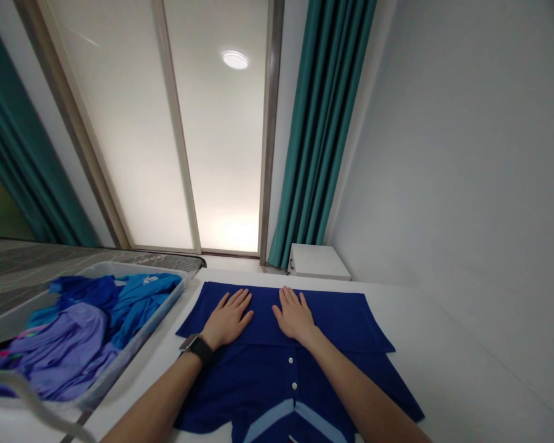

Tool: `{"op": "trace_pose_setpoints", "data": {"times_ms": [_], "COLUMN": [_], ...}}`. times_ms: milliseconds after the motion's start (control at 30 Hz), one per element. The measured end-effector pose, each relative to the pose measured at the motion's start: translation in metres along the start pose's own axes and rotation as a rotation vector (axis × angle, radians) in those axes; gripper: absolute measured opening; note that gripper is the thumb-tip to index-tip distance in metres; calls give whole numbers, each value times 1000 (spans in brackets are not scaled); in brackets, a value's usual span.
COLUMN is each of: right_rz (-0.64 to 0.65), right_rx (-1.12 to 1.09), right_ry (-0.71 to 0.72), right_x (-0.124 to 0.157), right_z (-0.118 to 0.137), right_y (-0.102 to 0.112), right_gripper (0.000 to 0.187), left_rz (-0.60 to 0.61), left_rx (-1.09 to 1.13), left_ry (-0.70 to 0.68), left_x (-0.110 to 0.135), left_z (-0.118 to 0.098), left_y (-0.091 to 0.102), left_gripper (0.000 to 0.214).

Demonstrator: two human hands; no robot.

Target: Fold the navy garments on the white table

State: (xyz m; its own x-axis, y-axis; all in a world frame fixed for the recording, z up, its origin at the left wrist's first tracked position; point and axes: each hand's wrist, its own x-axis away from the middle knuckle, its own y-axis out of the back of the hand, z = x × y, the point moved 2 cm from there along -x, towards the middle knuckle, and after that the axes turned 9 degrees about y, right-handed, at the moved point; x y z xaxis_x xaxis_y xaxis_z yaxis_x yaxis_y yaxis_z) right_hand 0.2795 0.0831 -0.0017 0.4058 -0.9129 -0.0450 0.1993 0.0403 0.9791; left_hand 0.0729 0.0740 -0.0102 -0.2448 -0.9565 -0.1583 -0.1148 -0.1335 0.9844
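A dark blue shirt (268,369) with white buttons and light blue chevron bands lies on the white table (447,363), its far end folded back over the body. My left hand (227,319), with a black-strapped watch on the wrist, rests flat on the folded part, left of centre. Just right of the middle, my right hand (294,314) lies flat on the same fold. Both hands have their fingers stretched out and pointing away from me. Neither one grips the cloth. The shirt's collar end runs off the bottom of the view.
On the left stands a translucent plastic bin (133,351) heaped with blue and purple clothes (69,344). A pale curved bar (32,403) crosses the lower left corner. Beyond the table are a white cabinet (321,261), a green curtain (325,123) and frosted sliding doors (221,154).
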Motion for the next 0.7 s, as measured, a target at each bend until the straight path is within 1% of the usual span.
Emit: {"op": "trace_pose_setpoints", "data": {"times_ms": [67,133,367,467,600,700], "right_rz": [7,3,23,14,-11,-44], "right_rx": [-17,-23,15,40,51,61], "right_ry": [-12,-27,-65,-70,-64,-62], "right_x": [-5,-6,9,15,18,18], "right_z": [6,3,-32,-42,-43,-41], "right_y": [-5,-7,-3,-2,-3,-4], "right_gripper": [68,69,68,69,70,68], "left_rz": [-14,-20,-22,-13,4,-1], "left_rx": [3,5,13,6,-7,-20], "left_ry": [1,5,9,12,27,20], "left_x": [1,1,-1,-1,0,-2], "left_z": [0,0,1,1,-1,-12], "left_y": [0,0,-3,-3,1,3], "left_gripper": [55,54,55,55,53,50]}}
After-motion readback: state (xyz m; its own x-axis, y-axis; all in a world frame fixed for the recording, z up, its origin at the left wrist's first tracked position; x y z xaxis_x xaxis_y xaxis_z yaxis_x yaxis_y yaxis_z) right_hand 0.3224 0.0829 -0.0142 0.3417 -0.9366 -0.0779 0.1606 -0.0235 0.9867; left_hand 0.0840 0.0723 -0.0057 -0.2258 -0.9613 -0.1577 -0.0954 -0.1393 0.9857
